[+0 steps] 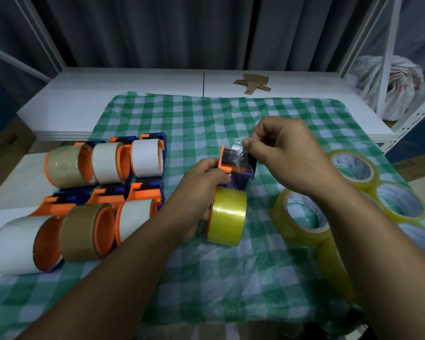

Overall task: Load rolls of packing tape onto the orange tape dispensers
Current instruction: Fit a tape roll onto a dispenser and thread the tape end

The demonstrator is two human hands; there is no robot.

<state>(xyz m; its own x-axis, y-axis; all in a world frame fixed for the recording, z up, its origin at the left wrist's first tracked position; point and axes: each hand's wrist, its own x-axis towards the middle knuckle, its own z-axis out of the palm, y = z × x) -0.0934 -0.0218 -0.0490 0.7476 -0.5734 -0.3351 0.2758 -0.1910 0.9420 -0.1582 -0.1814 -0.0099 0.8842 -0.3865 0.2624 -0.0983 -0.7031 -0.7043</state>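
My left hand (pixel 198 192) grips an orange and blue tape dispenser (pixel 233 165) above the checked cloth, with a yellow tape roll (pixel 227 215) mounted on it. My right hand (pixel 285 153) pinches the clear free end of the tape (pixel 236 149) over the dispenser's head. Several loose yellowish tape rolls (pixel 302 217) lie to the right, partly hidden by my right forearm. On the left stand several loaded orange dispensers (pixel 103 163) carrying white and brown rolls.
A green and white checked cloth (pixel 206 278) covers the white table (pixel 108 94). Cardboard scraps (pixel 252 83) lie at the table's back. A white shelf frame (pixel 388 57) with a stuffed plastic bag (pixel 388 79) stands at the right.
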